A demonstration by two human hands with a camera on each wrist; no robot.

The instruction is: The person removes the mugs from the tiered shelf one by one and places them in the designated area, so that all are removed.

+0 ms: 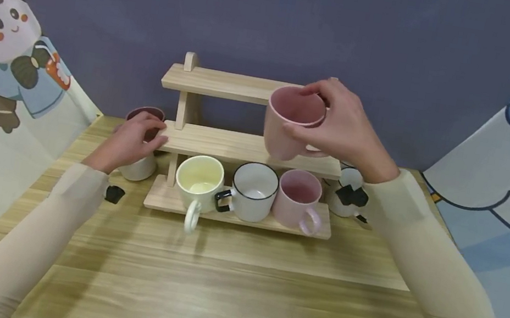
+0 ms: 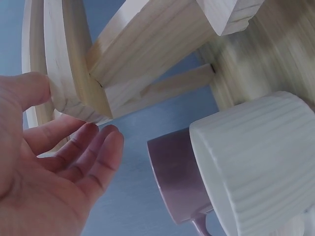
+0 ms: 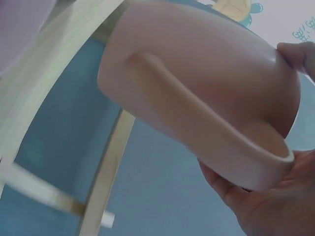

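Hold the smooth pink ceramic mug (image 1: 280,141) level, pinched at the rim by the right hand (image 1: 345,122), before or above the middle shelf (image 1: 217,143) of the pale wooden rack (image 1: 233,86) (hard to judge whether touching). Steady the shelf's end with the left hand (image 1: 127,143), loosely open, holding nothing.

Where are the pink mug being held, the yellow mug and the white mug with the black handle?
Held pink mug (image 1: 278,143): head view, on its outer wall.
Yellow mug (image 1: 200,176): head view, on its inside.
Black-handled white mug (image 1: 252,210): head view, on its front outer wall.
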